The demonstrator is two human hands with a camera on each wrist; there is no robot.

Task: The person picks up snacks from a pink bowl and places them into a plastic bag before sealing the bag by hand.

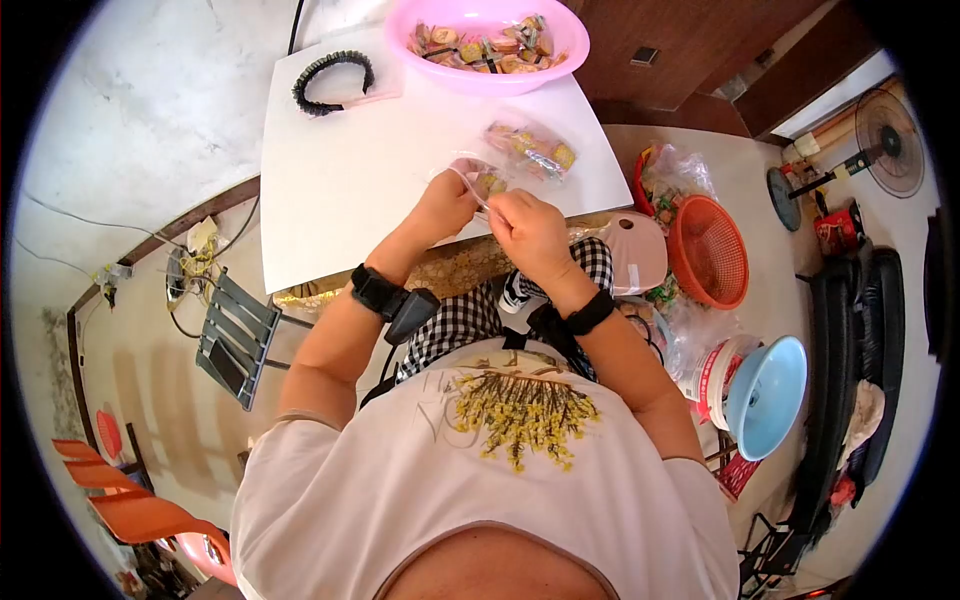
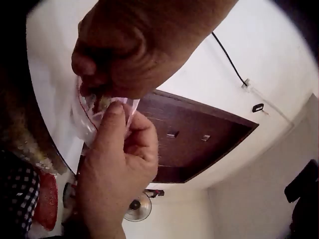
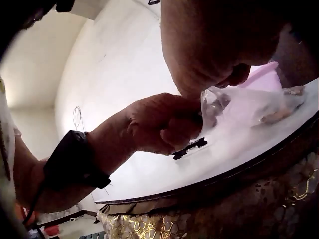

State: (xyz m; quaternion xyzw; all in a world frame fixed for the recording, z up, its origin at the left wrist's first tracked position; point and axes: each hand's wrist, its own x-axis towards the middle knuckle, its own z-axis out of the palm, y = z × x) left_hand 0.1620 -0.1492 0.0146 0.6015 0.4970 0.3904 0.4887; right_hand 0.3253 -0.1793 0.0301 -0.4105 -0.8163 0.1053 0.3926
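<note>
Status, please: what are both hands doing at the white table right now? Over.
Both busy: left hand and right hand pinch the clear snack bag between them. Nothing in the way; filled bag and pink bowl lie beyond.

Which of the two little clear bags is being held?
The nearer bag, pinched by the left hand and right hand; the other bag lies untouched, closer to the pink bowl.

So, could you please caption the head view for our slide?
Seated person's left hand and right hand pinch a small clear plastic bag at a white table beside a pink plastic bowl.
</note>
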